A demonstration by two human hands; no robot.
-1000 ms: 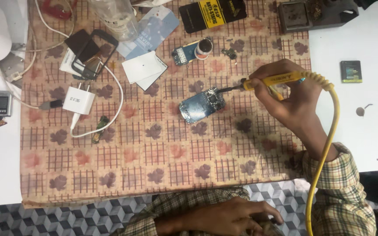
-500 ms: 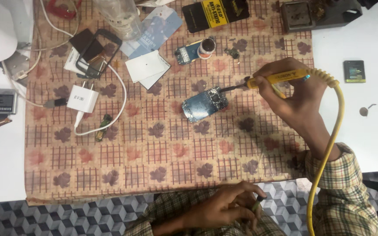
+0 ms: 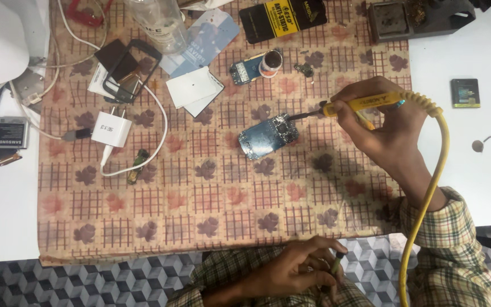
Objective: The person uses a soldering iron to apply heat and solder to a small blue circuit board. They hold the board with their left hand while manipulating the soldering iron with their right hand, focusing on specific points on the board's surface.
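**Here, a soldering iron meets a small circuit board**

Clearly the biggest thing in view is the patterned mat (image 3: pixel 200 216), which covers most of the white table (image 3: pixel 484 57). Near the middle of the mat lies the blue circuit board (image 3: pixel 267 136), flat and a little turned, well apart from the white charger (image 3: pixel 111 128) at the left side.

The board looks thin, stiff and very light, so I judge it slides easily when something pushes it, and its small parts seem fragile. The bare edges are the safe place to take hold of it, not the populated face.

The right hand (image 3: pixel 382 128) is closed around the yellow soldering iron (image 3: pixel 365 103), gripping the handle like a pen, well back from the dark metal tip. The tip reaches to the upper right corner of the board and seems to touch it, though I cannot tell this surely. The fingers (image 3: pixel 342 111) stay apart from the board, at its right; only the tip bridges the gap. The yellow cable (image 3: pixel 436 170) runs from the handle down past the checked sleeve (image 3: pixel 456 227).

The left hand (image 3: pixel 294 267) rests low on the lap, away from the board, with fingers curled around a thin dark stick (image 3: pixel 336 262), maybe solder wire.
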